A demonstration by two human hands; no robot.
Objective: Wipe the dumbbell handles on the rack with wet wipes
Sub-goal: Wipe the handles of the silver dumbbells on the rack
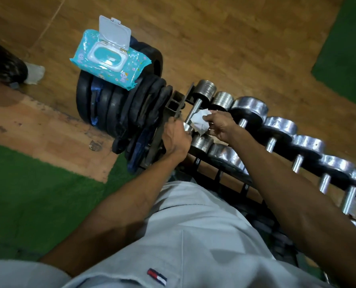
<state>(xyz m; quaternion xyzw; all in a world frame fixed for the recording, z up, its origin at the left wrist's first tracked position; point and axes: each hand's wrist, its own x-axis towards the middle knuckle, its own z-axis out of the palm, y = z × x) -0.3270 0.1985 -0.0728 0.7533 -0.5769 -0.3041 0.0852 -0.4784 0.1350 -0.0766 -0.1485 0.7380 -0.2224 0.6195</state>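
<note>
Right now the left hand grips the near end of the first dumbbell on the rack, while the right hand pinches a crumpled white wipe against its handle. Nearby, the wipes pack lies lid-open atop stacked plates.

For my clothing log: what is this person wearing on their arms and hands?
Nothing. The left hand and right hand are bare: no gloves, rings, watch or wristbands show. Both forearms are bare too, with no sleeve in view.
</note>
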